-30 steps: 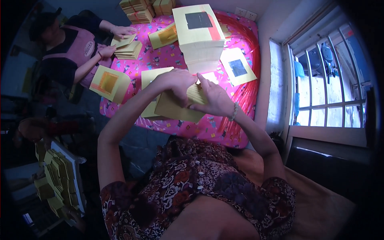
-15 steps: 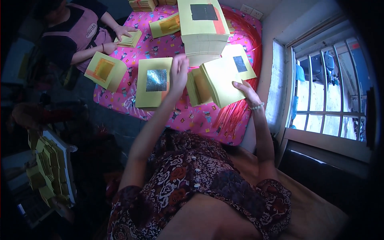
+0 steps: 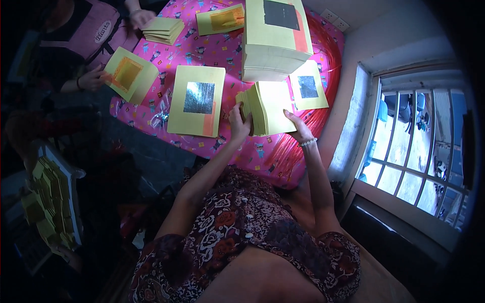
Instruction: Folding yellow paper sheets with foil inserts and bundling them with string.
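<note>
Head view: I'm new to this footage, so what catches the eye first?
A bright pink patterned cloth covers the table, strewn with yellow paper sheets. At centre the left hand and right hand grip a thick yellow stack just below a taller pile. A barred window glows at right.

My table (image 3: 283, 156), pink patterned cloth | on it: yellow sheet with silver square (image 3: 197, 107) | tall yellow stack (image 3: 273, 48) | smaller sheets (image 3: 308, 91)

Both hands gripped a small stack of yellow sheets (image 3: 268, 107) on the pink surface (image 3: 283, 151): the left hand (image 3: 238, 123) at its left edge, the right hand (image 3: 299, 129) under its near corner. A taller stack (image 3: 273, 43) stood just behind.
</note>
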Motion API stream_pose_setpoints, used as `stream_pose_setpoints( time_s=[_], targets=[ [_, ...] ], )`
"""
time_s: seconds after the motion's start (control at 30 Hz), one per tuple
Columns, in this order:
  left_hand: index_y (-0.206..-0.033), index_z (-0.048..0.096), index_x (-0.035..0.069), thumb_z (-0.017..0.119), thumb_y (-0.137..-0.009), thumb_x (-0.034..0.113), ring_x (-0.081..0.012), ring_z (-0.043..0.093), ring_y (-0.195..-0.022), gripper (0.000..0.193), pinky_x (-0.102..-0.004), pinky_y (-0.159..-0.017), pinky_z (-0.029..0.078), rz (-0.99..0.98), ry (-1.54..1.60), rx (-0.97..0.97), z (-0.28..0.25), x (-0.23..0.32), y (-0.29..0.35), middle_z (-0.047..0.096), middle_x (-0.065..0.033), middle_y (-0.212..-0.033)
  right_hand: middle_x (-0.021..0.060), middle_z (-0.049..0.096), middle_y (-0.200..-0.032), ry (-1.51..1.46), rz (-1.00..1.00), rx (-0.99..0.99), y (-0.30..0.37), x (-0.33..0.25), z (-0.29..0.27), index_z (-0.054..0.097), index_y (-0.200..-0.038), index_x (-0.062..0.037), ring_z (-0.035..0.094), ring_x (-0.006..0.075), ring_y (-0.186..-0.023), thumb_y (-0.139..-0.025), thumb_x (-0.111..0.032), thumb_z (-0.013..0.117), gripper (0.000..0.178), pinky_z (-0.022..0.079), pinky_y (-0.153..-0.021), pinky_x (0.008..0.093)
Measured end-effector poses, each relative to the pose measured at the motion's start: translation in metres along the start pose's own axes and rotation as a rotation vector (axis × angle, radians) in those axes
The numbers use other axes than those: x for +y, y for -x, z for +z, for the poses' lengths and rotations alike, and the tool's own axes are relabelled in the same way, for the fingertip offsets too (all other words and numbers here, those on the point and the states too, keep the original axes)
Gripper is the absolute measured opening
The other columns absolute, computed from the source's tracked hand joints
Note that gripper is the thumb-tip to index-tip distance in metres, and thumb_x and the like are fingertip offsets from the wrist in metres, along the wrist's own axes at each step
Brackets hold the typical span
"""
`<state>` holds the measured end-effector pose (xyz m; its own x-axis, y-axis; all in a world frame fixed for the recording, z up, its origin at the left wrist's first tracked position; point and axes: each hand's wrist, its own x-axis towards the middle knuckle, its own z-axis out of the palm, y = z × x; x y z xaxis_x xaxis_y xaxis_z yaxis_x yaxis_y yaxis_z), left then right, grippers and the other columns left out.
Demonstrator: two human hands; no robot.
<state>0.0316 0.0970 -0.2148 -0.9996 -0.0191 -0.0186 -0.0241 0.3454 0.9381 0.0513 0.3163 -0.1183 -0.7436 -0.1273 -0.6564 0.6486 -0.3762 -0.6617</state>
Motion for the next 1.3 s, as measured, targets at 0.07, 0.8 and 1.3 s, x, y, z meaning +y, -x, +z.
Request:
stream_pose_setpoints(
  time_s=[0.07, 0.8, 1.3],
  targets=[
    [-0.134, 0.040, 0.002, 0.065, -0.087, 0.016, -0.0386, 0.047, -0.112, 0.054, -0.0463, -0.097, 0.037, -0.048, 0.053, -0.013, -0.002, -0.004, 0.000, 0.049, -0.0230, -0.118, 0.0121, 0.058, -0.127, 0.017, 0.026, -0.004, -0.004, 0.005, 0.004, 0.047, -0.133, 0.0024, 0.056, 0.0213, -0.116, -0.092, -0.040, 0.061, 0.061, 0.046, -0.099, 0.0367],
    [-0.143, 0.018, -0.008, 0.085, -0.058, 0.041, -0.0322, 0.054, -0.117, 0.119, -0.0427, -0.099, 0.044, -0.741, 0.565, -0.296, -0.001, 0.020, -0.020, 0.048, -0.0277, -0.129, 0.0272, 0.054, -0.127, 0.873, -0.172, 0.212, -0.043, 0.033, -0.033, 0.039, -0.136, 0.0112, 0.052, 0.0347, -0.120, -0.074, -0.063, 0.071, 0.102, 0.043, -0.100, 0.0422],
    [-0.124, 0.051, -0.002, 0.064, -0.081, 0.031, -0.0255, 0.064, -0.097, 0.056, -0.0388, -0.083, 0.051, -0.789, 0.869, -0.527, -0.016, 0.028, -0.028, 0.062, -0.0143, -0.110, 0.0090, 0.060, -0.120, 0.259, 0.137, -0.171, -0.041, 0.014, 0.020, 0.051, -0.130, -0.0011, 0.057, 0.0148, -0.109, -0.087, -0.044, 0.062, 0.062, 0.045, -0.094, 0.0288]
  ],
)
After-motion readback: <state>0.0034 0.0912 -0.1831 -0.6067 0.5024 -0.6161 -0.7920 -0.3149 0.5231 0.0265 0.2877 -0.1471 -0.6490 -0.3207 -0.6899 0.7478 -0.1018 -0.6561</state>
